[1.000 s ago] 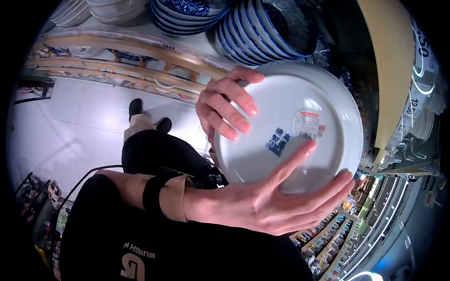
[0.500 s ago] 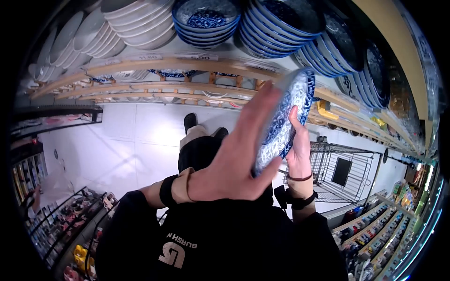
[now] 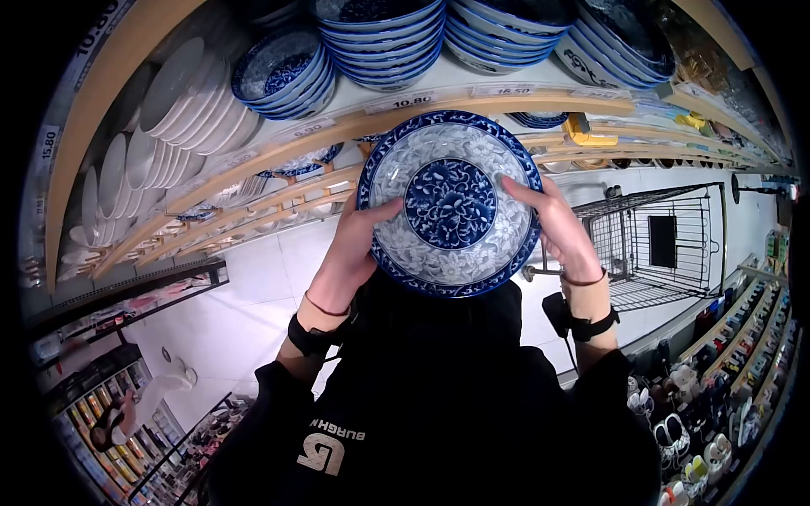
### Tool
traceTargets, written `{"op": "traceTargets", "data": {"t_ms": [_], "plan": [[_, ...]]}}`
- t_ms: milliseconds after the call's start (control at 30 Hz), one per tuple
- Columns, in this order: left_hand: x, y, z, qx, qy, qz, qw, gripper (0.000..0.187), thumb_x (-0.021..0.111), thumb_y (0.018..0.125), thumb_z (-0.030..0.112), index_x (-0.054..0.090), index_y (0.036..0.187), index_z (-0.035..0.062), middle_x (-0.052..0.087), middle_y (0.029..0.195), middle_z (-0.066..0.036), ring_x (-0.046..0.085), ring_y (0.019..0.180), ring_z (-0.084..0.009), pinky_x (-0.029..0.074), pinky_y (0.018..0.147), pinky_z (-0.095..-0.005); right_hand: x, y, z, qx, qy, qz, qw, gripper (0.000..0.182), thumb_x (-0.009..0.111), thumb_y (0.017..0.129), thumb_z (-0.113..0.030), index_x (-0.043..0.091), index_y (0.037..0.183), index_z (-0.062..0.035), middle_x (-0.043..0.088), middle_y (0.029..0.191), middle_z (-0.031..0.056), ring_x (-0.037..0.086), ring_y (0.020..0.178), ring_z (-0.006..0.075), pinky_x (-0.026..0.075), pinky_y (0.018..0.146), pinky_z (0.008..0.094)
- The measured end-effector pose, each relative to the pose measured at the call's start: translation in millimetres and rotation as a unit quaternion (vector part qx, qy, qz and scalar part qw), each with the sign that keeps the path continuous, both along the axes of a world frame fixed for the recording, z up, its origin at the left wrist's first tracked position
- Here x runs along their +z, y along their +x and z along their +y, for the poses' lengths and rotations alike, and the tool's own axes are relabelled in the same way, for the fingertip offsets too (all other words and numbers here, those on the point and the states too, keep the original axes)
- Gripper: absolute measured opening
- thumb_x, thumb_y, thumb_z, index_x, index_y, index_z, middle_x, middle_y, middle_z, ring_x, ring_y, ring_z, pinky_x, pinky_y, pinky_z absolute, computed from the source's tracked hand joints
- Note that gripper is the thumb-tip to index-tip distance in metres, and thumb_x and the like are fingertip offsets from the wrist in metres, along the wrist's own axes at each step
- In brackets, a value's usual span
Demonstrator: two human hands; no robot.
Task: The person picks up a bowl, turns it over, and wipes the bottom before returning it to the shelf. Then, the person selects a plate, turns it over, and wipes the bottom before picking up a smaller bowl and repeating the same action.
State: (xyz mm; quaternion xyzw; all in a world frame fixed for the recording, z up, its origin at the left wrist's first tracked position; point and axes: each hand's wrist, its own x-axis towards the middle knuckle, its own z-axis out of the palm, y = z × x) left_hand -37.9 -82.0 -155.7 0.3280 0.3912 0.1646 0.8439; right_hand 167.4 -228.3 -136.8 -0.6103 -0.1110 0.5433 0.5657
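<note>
A round blue-and-white plate with a floral pattern and a dark blue centre faces me, in front of the shelf edge. My left hand is closed on its left rim, thumb lying on the patterned face. On the opposite rim, my right hand grips likewise, its thumb pointing toward the centre. The fingers of both hands are mostly hidden behind the plate. Beyond it on the shelf stand stacks of blue-and-white bowls, with a smaller stack of bowls to their left.
White dishes lean at the shelf's left. A price label is on the wooden shelf edge. A wire shopping cart stands to my right. Racks of shoes are at lower right. Another person is at far lower left.
The plate has turned from a steep, nearly edge-on tilt to facing me. My left hand has moved from across its face to the left rim. The view has swung somewhat right.
</note>
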Motion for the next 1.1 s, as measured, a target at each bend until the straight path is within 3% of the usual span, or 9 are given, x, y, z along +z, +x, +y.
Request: {"op": "traceTargets", "data": {"t_ms": [167,333,433,467,600,700,733,867,1100], "plan": [[-2.6,2.0,-1.2,-0.025,0.033,0.026,0.999,0.051,0.067,0.091,0.008,0.046,0.137,-0.0009,0.062,0.127,-0.013,0.062,0.113,-0.0237,0.050,0.097,-0.0380,-2.5,4.5,-1.5,0.034,0.015,-0.066,0.997,0.039,0.062,0.096,-0.011,0.056,0.130,0.0069,0.066,0.122,0.0160,0.063,0.110,0.0217,0.047,0.098,0.0334],[-26.4,-5.8,6.2,-0.108,0.280,0.036,0.953,0.037,0.070,0.093,0.017,0.059,0.123,-0.0002,0.069,0.113,-0.010,0.064,0.105,-0.0182,0.049,0.094,-0.0326,-15.8,-2.7,-11.7,0.079,0.051,-0.290,0.952,0.029,0.061,0.095,-0.008,0.062,0.122,0.0034,0.071,0.109,0.0149,0.067,0.096,0.0170,0.051,0.087,0.0312],[-34.7,-15.1,13.5,-0.140,0.415,0.066,0.897,0.029,0.070,0.092,0.014,0.063,0.116,-0.0012,0.072,0.106,-0.010,0.066,0.101,-0.0175,0.050,0.092,-0.0305,-10.1,-22.2,-17.5,0.060,0.114,-0.424,0.897,0.029,0.060,0.093,-0.004,0.062,0.121,0.0018,0.071,0.106,0.0158,0.069,0.087,0.0206,0.053,0.080,0.0315],[-36.1,-17.7,15.0,-0.148,0.452,0.075,0.876,0.027,0.070,0.091,0.013,0.064,0.114,-0.0018,0.072,0.105,-0.011,0.067,0.099,-0.0177,0.050,0.091,-0.0300,-23.4,-21.5,-17.2,0.047,0.216,-0.533,0.817,0.033,0.062,0.088,0.000,0.063,0.121,-0.0004,0.070,0.104,0.0152,0.070,0.081,0.0251,0.055,0.073,0.0302],[-26.1,-14.4,11.9,-0.117,0.432,-0.070,0.892,0.027,0.070,0.082,0.001,0.064,0.108,-0.0042,0.072,0.099,-0.010,0.068,0.092,-0.0195,0.050,0.085,-0.0271,-19.0,-27.5,-21.0,0.077,0.296,-0.620,0.723,0.048,0.057,0.071,0.008,0.063,0.118,0.0038,0.070,0.102,0.0162,0.069,0.076,0.0288,0.057,0.070,0.0344],[-28.1,-25.4,12.5,-0.132,0.466,0.043,0.874,0.029,0.070,0.080,-0.002,0.064,0.108,-0.0045,0.072,0.097,-0.009,0.067,0.091,-0.0176,0.050,0.085,-0.0271,-23.3,-28.1,-24.6,0.088,0.246,-0.582,0.770,0.047,0.062,0.072,0.007,0.063,0.119,0.0028,0.070,0.104,0.0164,0.068,0.075,0.0303,0.057,0.071,0.0337],[-32.8,-29.4,12.6,-0.144,0.488,0.080,0.857,0.028,0.069,0.083,-0.001,0.064,0.110,-0.0055,0.072,0.099,-0.010,0.066,0.092,-0.0147,0.050,0.086,-0.0277,-28.8,-33.4,-20.9,0.051,0.245,-0.560,0.790,0.038,0.066,0.082,0.002,0.063,0.119,0.0033,0.071,0.102,0.0167,0.069,0.076,0.0266,0.056,0.074,0.0315],[-37.3,-33.9,-6.9,-0.086,0.399,0.090,0.909,0.028,0.069,0.091,0.009,0.064,0.113,-0.0074,0.072,0.100,-0.012,0.065,0.091,-0.0137,0.051,0.085,-0.0297,-39.8,-49.5,-27.7,0.044,0.133,-0.374,0.917,0.026,0.059,0.095,-0.002,0.061,0.119,0.0061,0.071,0.097,0.0149,0.065,0.081,0.0131,0.051,0.076,0.0269],[-64.3,-61.7,-20.4,-0.127,0.294,0.070,0.945,0.036,0.070,0.091,0.018,0.063,0.115,-0.0086,0.073,0.103,-0.014,0.067,0.095,-0.0180,0.051,0.087,-0.0311,-88.3,-91.8,-55.7,-0.038,0.029,-0.187,0.981,0.028,0.063,0.097,-0.012,0.062,0.117,0.0077,0.071,0.105,0.0110,0.064,0.093,0.0138,0.049,0.086,0.0289]]}}
